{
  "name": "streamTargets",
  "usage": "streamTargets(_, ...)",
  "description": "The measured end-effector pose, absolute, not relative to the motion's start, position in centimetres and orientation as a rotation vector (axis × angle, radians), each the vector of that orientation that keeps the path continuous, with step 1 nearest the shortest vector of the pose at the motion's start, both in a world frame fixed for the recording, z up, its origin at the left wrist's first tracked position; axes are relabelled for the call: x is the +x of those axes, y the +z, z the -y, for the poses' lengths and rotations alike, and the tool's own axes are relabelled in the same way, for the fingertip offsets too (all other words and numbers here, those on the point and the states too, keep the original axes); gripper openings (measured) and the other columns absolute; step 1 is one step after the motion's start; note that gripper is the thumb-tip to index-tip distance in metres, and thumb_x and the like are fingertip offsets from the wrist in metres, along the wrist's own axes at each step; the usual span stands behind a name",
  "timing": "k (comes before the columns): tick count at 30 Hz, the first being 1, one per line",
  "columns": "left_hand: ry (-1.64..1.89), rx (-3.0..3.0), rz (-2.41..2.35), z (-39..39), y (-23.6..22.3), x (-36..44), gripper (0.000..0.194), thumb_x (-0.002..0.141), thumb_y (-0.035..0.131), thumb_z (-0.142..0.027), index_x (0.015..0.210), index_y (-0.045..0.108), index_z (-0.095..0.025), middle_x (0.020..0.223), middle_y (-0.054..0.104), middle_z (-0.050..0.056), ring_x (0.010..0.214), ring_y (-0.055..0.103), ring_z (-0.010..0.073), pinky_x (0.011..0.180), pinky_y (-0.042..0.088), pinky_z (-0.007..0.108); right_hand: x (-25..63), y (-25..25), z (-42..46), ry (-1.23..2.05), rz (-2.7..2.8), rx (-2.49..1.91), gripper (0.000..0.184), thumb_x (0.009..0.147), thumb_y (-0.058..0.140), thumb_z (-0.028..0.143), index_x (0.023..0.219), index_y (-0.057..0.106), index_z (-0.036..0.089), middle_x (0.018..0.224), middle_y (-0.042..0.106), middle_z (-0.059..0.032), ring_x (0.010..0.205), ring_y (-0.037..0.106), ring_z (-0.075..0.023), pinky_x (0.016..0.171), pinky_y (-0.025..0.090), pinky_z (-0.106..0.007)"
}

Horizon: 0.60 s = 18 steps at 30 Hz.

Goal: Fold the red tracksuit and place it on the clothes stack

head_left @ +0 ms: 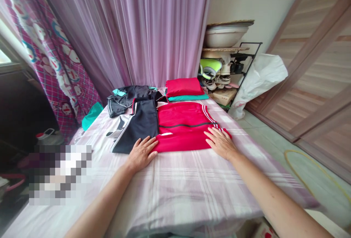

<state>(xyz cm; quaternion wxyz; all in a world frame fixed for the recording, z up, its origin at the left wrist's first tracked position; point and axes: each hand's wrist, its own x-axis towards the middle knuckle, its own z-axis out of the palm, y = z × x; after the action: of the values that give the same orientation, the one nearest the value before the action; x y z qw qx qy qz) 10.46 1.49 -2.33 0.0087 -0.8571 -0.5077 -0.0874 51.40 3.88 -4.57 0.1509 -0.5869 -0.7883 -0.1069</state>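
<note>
Right in front of me on the checked bed sheet [175, 197], my left grip [142, 154] sits released against the edge of the red sports garment [183, 121], beside the black sports garment [138, 128], and my right grip [221, 143] lies open on the red. Beyond, a folded red garment [184, 87] tops a teal garment [189, 98].

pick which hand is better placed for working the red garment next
Probably the right hand: it rests flat on the red garment, while the left hand sits at the edge of the black garment.
</note>
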Motion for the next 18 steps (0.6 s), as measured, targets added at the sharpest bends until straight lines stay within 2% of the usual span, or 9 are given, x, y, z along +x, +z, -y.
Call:
streamTargets(5, -0.365, -2.591, 1.651, -0.7, -2.1, 10.1, 0.052, 0.098, 0.038, -0.050, 0.145, 0.048, -0.030, 0.150, 0.050, 0.004, 0.142, 0.040, 0.0247, 0.118, 0.027, 0.048, 51.6, -4.9, -3.9, -0.363, 2.240, -1.692, 0.042, 0.094, 0.042, 0.034, 0.128, 0.065, 0.029, 0.143, 0.057, -0.0062, 0.134, 0.047, -0.0245, 0.111, 0.031, -0.054)
streamTargets(10, -0.550, -2.217, 1.854, 0.5, -1.9, 6.7, 0.047, 0.098, 0.039, -0.042, 0.138, 0.056, -0.024, 0.147, 0.053, 0.009, 0.141, 0.040, 0.0297, 0.119, 0.022, 0.053, 51.3, -4.9, -3.5, -0.446, 2.206, -1.678, 0.042, 0.094, 0.040, 0.032, 0.125, 0.068, 0.025, 0.140, 0.059, -0.0078, 0.132, 0.049, -0.0245, 0.109, 0.036, -0.050)
streamTargets(13, -0.654, -1.960, 2.093, 1.0, -1.7, 4.2, 0.047, 0.096, 0.040, -0.039, 0.136, 0.055, -0.018, 0.145, 0.054, 0.014, 0.136, 0.047, 0.0311, 0.113, 0.031, 0.052, 51.3, -4.9, -3.4, -0.495, 2.142, -1.690, 0.040, 0.094, 0.041, 0.032, 0.120, 0.070, 0.024, 0.136, 0.062, -0.0088, 0.129, 0.051, -0.0257, 0.107, 0.040, -0.048)
streamTargets(15, -0.688, -1.866, 2.265, 1.2, -1.4, 3.1, 0.049, 0.095, 0.041, -0.040, 0.136, 0.054, -0.015, 0.139, 0.058, 0.016, 0.126, 0.056, 0.0300, 0.105, 0.041, 0.046, 51.3, -4.9, -3.3, -0.517, 2.074, -1.720, 0.040, 0.094, 0.041, 0.031, 0.116, 0.072, 0.024, 0.132, 0.065, -0.0086, 0.124, 0.055, -0.0266, 0.105, 0.042, -0.047)
streamTargets(18, -0.688, -1.821, 2.432, 1.2, -1.0, 2.4, 0.051, 0.093, 0.045, -0.044, 0.134, 0.055, -0.015, 0.128, 0.066, 0.015, 0.115, 0.063, 0.0278, 0.095, 0.047, 0.037, 51.4, -4.9, -3.1, -0.499, 2.000, -1.757, 0.040, 0.092, 0.040, 0.029, 0.114, 0.074, 0.024, 0.129, 0.066, -0.0097, 0.117, 0.059, -0.0289, 0.102, 0.044, -0.048)
